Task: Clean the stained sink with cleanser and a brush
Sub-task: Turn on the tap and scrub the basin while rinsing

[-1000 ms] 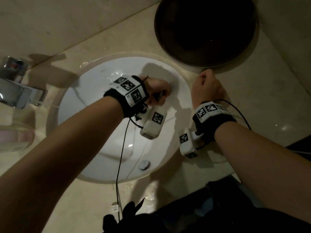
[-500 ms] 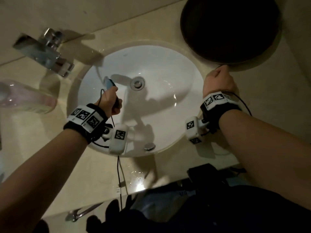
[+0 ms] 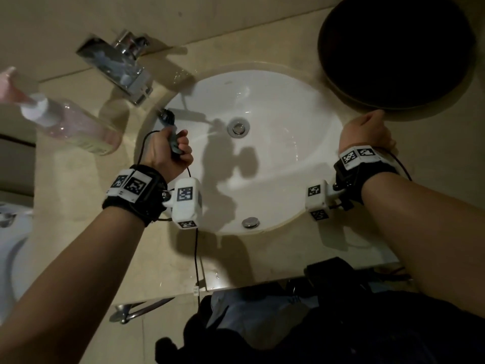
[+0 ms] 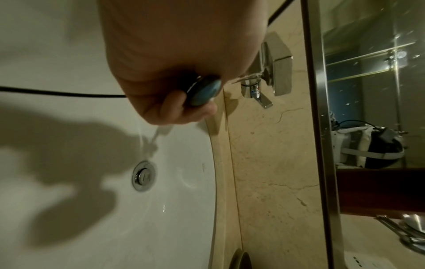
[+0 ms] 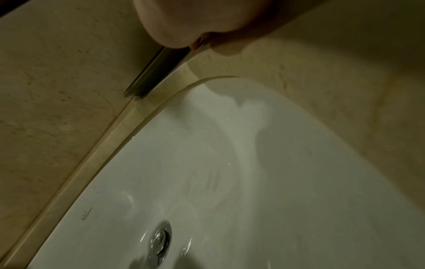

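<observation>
The white oval sink (image 3: 283,164) is set in a beige marble counter, with its metal drain (image 3: 238,127) near the middle. My left hand (image 3: 168,151) is over the basin's left side, just below the faucet, and grips a brush by its dark blue handle (image 3: 173,139). In the left wrist view the handle's rounded blue end (image 4: 204,92) shows beside the fingers. A thin pale part (image 4: 158,133) sticks out below them toward the drain (image 4: 143,175), blurred. My right hand (image 3: 367,132) rests curled on the counter at the sink's right rim and holds nothing.
A chrome faucet (image 3: 118,64) stands at the back left. A clear pump bottle of pink liquid (image 3: 76,124) is left of the sink. A large dark round bowl (image 3: 393,48) sits at the back right, touching distance from my right hand. A metal cap (image 3: 250,222) sits on the near rim.
My left hand has carried the brush from the basin's right part across to its left side near the faucet. My right hand has stayed at the right rim.
</observation>
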### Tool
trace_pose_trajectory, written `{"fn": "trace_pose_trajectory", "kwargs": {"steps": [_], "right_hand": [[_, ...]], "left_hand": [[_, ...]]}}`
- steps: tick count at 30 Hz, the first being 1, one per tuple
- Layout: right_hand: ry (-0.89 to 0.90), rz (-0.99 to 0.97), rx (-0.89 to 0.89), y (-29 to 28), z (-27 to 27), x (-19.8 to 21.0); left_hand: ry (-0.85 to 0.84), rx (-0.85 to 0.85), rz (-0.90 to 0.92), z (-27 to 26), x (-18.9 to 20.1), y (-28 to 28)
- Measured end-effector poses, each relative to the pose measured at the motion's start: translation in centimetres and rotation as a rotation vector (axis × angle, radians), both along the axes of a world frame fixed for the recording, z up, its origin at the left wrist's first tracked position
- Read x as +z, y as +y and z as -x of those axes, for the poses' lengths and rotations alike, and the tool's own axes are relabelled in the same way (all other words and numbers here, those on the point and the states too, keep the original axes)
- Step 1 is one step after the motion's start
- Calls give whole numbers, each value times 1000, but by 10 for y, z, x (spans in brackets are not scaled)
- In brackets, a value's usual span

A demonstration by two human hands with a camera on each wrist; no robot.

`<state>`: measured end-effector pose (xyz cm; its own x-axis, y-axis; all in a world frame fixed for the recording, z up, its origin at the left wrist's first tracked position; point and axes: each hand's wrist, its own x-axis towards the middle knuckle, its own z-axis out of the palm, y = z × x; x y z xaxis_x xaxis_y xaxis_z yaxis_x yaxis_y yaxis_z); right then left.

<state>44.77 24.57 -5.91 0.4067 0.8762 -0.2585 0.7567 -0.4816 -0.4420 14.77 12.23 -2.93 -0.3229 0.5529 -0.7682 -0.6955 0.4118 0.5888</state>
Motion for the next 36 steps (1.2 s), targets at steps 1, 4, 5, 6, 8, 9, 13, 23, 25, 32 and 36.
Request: {"fn": "trace_pose_trajectory", "kwargs": {"steps": [1,4,5,6,8,9,13,23,25,32,36], "right_hand": [[3,3,-8,0,0,0],[8,10,-15,0,0,0],[12,14,-16,1,0,0],[15,19,-16,1,0,0],[23,16,-15,1,0,0],[27,12,-13,2,0,0],[37,19,16,1,-2,3],[7,-45,67,-2,-6,1],[-3,-56,62,-1,-5,-1],[-87,-135,37,-1,0,-9],[-96,-134,44,0,-2,-11]], "left_hand": [[-5,6,-8,0,1,0],[-23,13,-5,-5,2,2],[-33,-10,-1,-8,2,3],[-45,-58,10,-14,3,4],[-71,-228,58,-28,3,8],[-83,-326,85,-38,3,10],[152,-724,183,-80,-7,25],[910,-1584,278,-115,-63,45],[896,-1668,309,-118,-71,42],[952,-1659,382,-120,-91,43],[1044,-1498,529,-98,-85,55]]}}
